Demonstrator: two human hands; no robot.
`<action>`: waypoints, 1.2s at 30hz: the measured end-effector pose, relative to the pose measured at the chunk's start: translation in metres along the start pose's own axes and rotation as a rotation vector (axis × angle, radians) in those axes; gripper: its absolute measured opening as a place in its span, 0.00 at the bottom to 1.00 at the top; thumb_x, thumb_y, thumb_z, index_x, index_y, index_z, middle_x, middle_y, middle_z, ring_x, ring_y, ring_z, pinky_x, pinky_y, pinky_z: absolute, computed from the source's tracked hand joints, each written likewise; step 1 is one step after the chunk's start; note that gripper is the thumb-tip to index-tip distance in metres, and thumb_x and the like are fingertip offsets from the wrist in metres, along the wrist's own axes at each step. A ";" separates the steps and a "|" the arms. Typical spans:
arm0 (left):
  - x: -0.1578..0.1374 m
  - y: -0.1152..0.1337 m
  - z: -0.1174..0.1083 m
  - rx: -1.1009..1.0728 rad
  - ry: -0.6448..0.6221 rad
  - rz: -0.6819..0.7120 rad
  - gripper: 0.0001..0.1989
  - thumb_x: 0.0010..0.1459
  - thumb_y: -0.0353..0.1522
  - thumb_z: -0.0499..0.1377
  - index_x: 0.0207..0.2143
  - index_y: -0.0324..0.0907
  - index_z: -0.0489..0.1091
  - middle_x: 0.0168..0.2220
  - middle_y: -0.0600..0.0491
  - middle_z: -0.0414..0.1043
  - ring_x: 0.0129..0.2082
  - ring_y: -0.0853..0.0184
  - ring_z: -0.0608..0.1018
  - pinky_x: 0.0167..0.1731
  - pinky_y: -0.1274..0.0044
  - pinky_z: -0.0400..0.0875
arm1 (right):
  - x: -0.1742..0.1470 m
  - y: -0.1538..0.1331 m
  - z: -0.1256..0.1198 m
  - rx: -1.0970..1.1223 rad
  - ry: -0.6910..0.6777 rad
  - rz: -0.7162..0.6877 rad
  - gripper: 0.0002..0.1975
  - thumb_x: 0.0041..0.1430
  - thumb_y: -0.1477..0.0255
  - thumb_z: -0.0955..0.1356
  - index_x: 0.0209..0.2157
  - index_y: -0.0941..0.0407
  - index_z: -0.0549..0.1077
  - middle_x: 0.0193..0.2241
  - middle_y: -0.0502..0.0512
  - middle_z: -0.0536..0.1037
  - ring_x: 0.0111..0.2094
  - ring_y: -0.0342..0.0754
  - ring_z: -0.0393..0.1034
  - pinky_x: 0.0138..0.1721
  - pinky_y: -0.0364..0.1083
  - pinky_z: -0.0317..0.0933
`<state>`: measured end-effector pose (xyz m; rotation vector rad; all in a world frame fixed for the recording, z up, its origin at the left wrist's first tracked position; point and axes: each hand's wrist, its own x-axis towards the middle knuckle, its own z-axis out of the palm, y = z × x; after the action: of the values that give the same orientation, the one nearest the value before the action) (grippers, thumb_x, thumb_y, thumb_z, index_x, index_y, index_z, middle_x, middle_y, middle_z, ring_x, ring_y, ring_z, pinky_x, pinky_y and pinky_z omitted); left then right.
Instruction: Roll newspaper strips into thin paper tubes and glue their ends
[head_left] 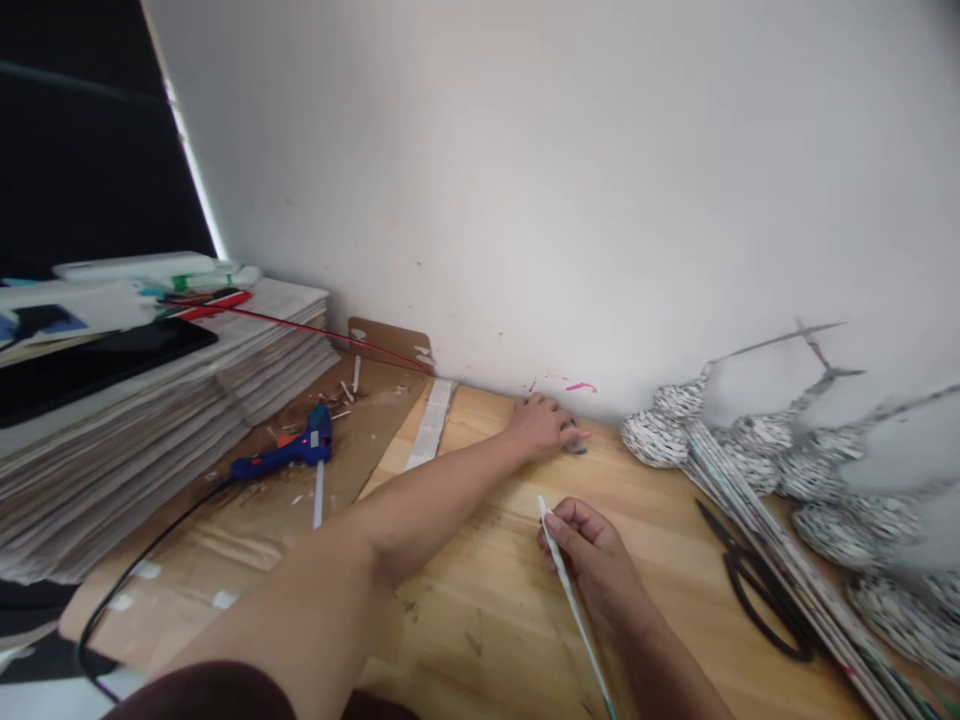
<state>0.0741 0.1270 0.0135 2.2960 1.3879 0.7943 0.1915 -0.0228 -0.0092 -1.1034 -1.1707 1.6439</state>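
Note:
My right hand pinches a thin white rolled-paper stick near its upper end; the stick slants down toward the bottom edge, where it looks greenish. My left arm stretches across the wooden board, and my left hand rests at its far side close to the wall. Its fingers curl over a small dark-grey thing, mostly covered, whose kind I cannot make out. Right of my hands lie black scissors beside a bundle of rolled-paper sticks.
Several woven paper figures line the wall at the right. A blue glue gun lies on brown cardboard to the left, its black cord trailing forward. Beyond it stands a tall paper stack. A folded paper strip crosses the board.

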 end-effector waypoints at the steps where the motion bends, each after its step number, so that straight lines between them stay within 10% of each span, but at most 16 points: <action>1: -0.004 0.001 -0.006 -0.018 0.015 -0.012 0.22 0.56 0.48 0.56 0.47 0.47 0.73 0.53 0.45 0.69 0.58 0.50 0.62 0.56 0.59 0.50 | 0.000 0.001 0.000 -0.013 0.002 0.005 0.16 0.55 0.61 0.71 0.25 0.57 0.64 0.22 0.48 0.71 0.19 0.37 0.58 0.21 0.39 0.46; 7: -0.059 -0.002 -0.067 -0.288 -0.011 -0.150 0.25 0.64 0.44 0.44 0.33 0.38 0.76 0.29 0.46 0.77 0.36 0.62 0.78 0.39 0.72 0.69 | 0.002 0.005 -0.001 -0.125 0.016 0.009 0.16 0.55 0.60 0.70 0.25 0.57 0.65 0.21 0.48 0.70 0.19 0.39 0.57 0.21 0.40 0.46; 10: -0.111 0.003 -0.087 -0.656 -0.058 -0.322 0.17 0.64 0.33 0.45 0.49 0.38 0.68 0.41 0.44 0.77 0.38 0.65 0.79 0.26 0.78 0.70 | 0.003 0.002 0.005 -0.173 0.082 -0.019 0.16 0.55 0.59 0.69 0.25 0.57 0.66 0.20 0.47 0.67 0.20 0.39 0.55 0.21 0.41 0.46; 14: -0.173 0.016 -0.092 -1.189 -0.022 -0.650 0.22 0.53 0.25 0.60 0.51 0.39 0.62 0.50 0.40 0.69 0.44 0.62 0.77 0.29 0.78 0.73 | 0.005 -0.015 0.031 -0.299 0.090 -0.071 0.17 0.53 0.59 0.70 0.23 0.56 0.66 0.17 0.45 0.62 0.19 0.39 0.54 0.21 0.41 0.48; 19: -0.205 0.028 -0.084 -1.533 0.050 -0.688 0.24 0.44 0.22 0.67 0.43 0.39 0.62 0.42 0.46 0.71 0.39 0.66 0.78 0.39 0.74 0.74 | 0.008 -0.040 0.081 -0.428 0.068 -0.177 0.14 0.49 0.63 0.72 0.23 0.58 0.69 0.20 0.48 0.68 0.22 0.40 0.59 0.24 0.41 0.53; 29: -0.230 0.011 -0.089 -1.525 0.235 -0.655 0.16 0.44 0.32 0.70 0.34 0.37 0.69 0.29 0.53 0.74 0.27 0.73 0.76 0.27 0.82 0.71 | 0.006 -0.044 0.139 -0.236 -0.002 -0.039 0.14 0.43 0.65 0.75 0.22 0.58 0.69 0.17 0.47 0.70 0.17 0.38 0.59 0.19 0.40 0.54; 36: -0.246 0.000 -0.099 -1.611 0.321 -0.628 0.12 0.44 0.29 0.70 0.32 0.34 0.74 0.30 0.51 0.75 0.31 0.71 0.78 0.38 0.79 0.73 | 0.011 -0.038 0.157 -0.311 -0.039 -0.086 0.16 0.44 0.62 0.74 0.21 0.58 0.68 0.15 0.46 0.68 0.16 0.38 0.58 0.18 0.39 0.53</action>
<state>-0.0772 -0.0905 0.0213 0.4950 0.8071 1.3203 0.0440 -0.0423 0.0542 -1.1968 -1.5149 1.4553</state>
